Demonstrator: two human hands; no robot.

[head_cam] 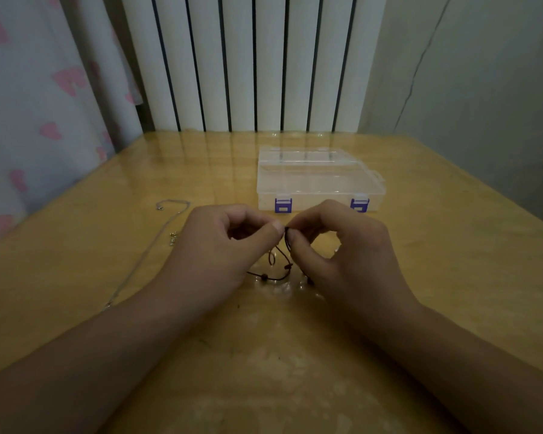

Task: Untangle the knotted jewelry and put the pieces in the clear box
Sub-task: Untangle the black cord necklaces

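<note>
A dark cord piece of jewelry (283,270) with small beads hangs in loops between my hands, just above the table. My left hand (220,245) and my right hand (336,245) meet fingertip to fingertip and both pinch the cord at its top, where it is knotted. A thin silver chain (152,245) lies stretched out on the table to the left of my left hand, with a small clasp piece (173,239) beside it. The clear box (318,178), with purple latches, sits closed just beyond my hands.
The wooden table (452,245) has a glossy top and stands against a white radiator (248,61). A curtain with pink hearts (38,120) hangs at the left, and a plain wall is at the right.
</note>
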